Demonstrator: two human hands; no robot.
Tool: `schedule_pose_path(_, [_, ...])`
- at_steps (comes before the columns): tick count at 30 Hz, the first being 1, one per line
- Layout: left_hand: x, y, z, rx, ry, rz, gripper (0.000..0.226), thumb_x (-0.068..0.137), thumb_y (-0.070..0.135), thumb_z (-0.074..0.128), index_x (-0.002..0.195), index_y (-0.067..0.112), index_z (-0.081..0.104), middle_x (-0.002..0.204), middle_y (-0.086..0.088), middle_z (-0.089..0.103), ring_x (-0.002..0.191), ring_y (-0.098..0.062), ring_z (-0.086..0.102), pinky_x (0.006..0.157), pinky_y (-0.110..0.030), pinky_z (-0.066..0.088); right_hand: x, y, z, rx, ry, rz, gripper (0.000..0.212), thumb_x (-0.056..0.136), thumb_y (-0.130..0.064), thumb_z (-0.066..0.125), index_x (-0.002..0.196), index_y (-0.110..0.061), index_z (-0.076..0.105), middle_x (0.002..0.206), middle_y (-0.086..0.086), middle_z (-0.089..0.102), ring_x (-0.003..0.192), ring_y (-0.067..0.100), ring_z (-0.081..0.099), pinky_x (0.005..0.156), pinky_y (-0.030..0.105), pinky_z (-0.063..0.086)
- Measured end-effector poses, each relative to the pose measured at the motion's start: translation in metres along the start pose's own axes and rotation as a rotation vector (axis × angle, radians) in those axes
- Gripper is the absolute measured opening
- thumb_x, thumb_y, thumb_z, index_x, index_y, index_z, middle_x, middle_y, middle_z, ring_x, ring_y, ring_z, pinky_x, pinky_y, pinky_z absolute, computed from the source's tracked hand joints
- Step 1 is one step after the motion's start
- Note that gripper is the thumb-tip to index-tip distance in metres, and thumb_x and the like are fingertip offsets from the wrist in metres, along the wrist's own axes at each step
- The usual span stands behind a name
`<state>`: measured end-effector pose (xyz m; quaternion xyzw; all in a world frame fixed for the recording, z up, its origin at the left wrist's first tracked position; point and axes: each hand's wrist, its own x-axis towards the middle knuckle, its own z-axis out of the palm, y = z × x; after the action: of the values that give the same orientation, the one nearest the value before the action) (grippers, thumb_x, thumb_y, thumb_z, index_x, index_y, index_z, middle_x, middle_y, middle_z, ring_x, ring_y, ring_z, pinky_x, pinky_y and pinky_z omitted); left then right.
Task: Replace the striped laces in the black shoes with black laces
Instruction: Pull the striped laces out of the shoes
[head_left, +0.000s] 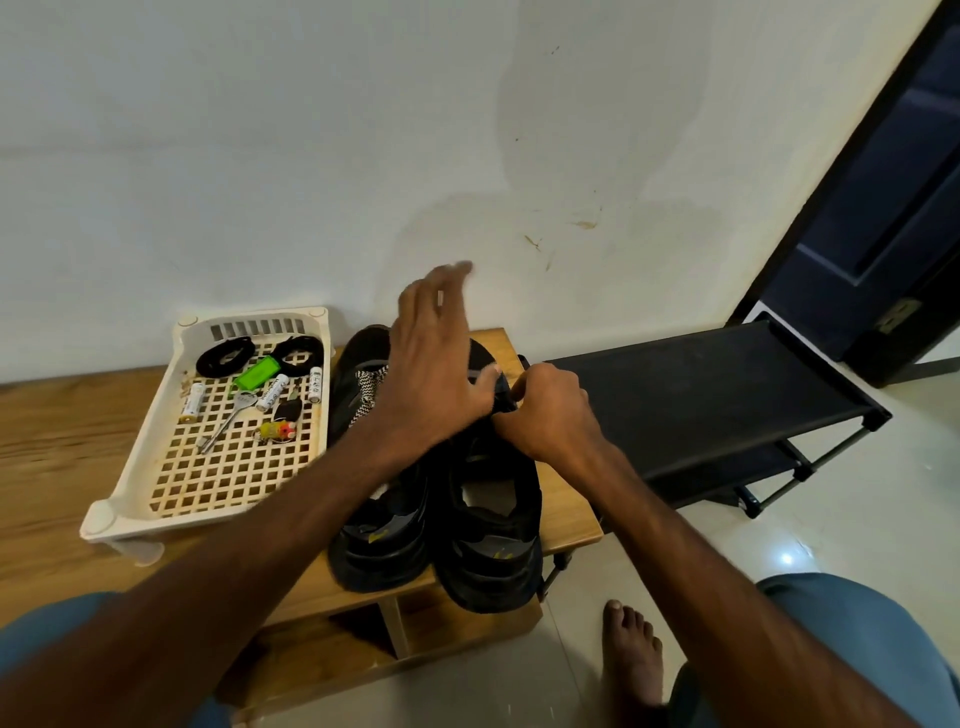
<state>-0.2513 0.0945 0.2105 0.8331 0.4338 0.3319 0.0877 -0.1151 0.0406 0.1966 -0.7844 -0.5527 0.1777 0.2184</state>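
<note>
Gripping the right shoe (493, 519) around its tongue area was the right hand (545, 410), fingers curled tight on the dark material there. Honestly couldn't tell if a lace was caught in that pinch too. The left hand (436, 364) was just to the left of it, released and holding nothing. Its fingers were spread and a bit blurry above the far ends of both shoes, and the thumb pointed toward the right shoe.

The left shoe (374, 535) sat touching the right one, heels near, toes far. A striped lace (370, 384) showed on its far part, just left of the left wrist. Both shoes stood at the right end of a wooden bench (52, 441), and the right one's heel hung a little over the near edge.

Left of the shoes was a cream lattice tray (156, 415). The black laces (224, 356) were in it as two coils side by side at the far end. Also in there were a green tag (257, 371) between the coils, three batteries (193, 401), a silver key (228, 422), a black fob (287, 410) and a yellow keychain (276, 430). The near half of the tray was just bare lattice.

On the right, past the bench, stood a black shoe rack (701, 395). A bare foot (634, 654) was on the tiled floor, near right.
</note>
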Motion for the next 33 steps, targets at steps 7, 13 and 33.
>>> schedule_pose_path(7, [-0.006, -0.002, 0.011, 0.293, -0.258, -0.049, 0.016, 0.077, 0.031, 0.076, 0.092, 0.026, 0.078, 0.160, -0.001, 0.035, 0.148, -0.025, 0.018, 0.114, -0.049, 0.025, 0.000, -0.001, 0.000, 0.013, 0.002, -0.011, 0.030, 0.082, -0.022, 0.079, 0.107, -0.007, 0.073, 0.088, 0.005, 0.068, 0.077, 0.020, 0.071, 0.070, 0.040, 0.065])
schedule_pose_path(13, [-0.005, 0.003, 0.017, 0.227, -0.233, -0.144, 0.013, 0.084, 0.020, 0.069, 0.092, 0.017, 0.078, 0.139, -0.001, 0.057, 0.137, -0.024, 0.034, 0.106, -0.043, 0.036, 0.000, 0.000, 0.000, 0.007, 0.009, -0.025, 0.021, 0.082, -0.017, 0.077, 0.101, -0.009, 0.078, 0.090, 0.008, 0.074, 0.075, 0.021, 0.072, 0.070, 0.042, 0.065])
schedule_pose_path(33, [0.018, -0.025, -0.006, -0.398, 0.189, -0.372, 0.035, 0.108, 0.032, 0.042, 0.101, 0.007, 0.066, 0.095, 0.000, 0.074, 0.077, -0.012, 0.070, 0.070, -0.026, 0.053, -0.003, -0.001, -0.005, -0.037, -0.015, -0.025, 0.022, 0.082, -0.017, 0.076, 0.101, -0.006, 0.076, 0.087, 0.009, 0.074, 0.073, 0.020, 0.072, 0.069, 0.041, 0.065])
